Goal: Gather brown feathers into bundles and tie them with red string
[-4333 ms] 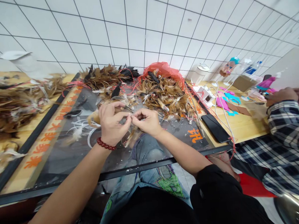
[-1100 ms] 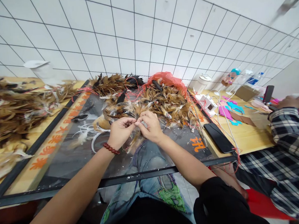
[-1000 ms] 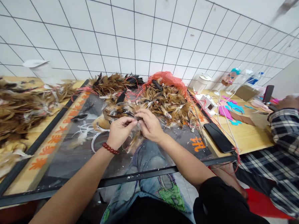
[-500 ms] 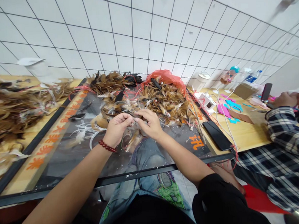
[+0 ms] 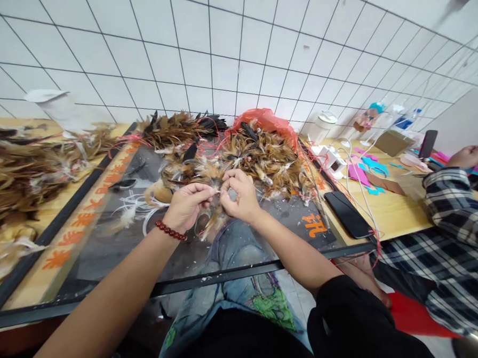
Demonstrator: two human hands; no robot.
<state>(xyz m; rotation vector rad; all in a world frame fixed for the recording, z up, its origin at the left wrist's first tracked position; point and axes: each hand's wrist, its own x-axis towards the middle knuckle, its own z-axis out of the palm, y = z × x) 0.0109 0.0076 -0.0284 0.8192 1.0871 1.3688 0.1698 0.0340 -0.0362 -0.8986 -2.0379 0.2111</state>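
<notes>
My left hand (image 5: 190,207), a dark red bead bracelet at its wrist, is closed in a pinch over the dark glass panel (image 5: 119,260). Right beside it, my right hand (image 5: 239,196) pinches with thumb and forefinger curled into a ring. A brown feather tuft (image 5: 210,174) shows just above the fingertips of both hands; what lies between the fingertips is too small to name. Behind my right hand is a large pile of brown feathers (image 5: 276,163). White quills (image 5: 134,203) lie left of my left hand.
A red plastic bag (image 5: 263,119) sits behind the pile. More feathers (image 5: 18,174) cover the left side. At right are a black phone (image 5: 348,215), cables, a white cup (image 5: 324,125), coloured pieces (image 5: 372,166) and a person in a plaid sleeve (image 5: 456,197).
My hands remain close together. My right fingers have curled into a rounder pinch, and a feather tuft now shows above the fingertips. The other person's hands have shifted slightly.
</notes>
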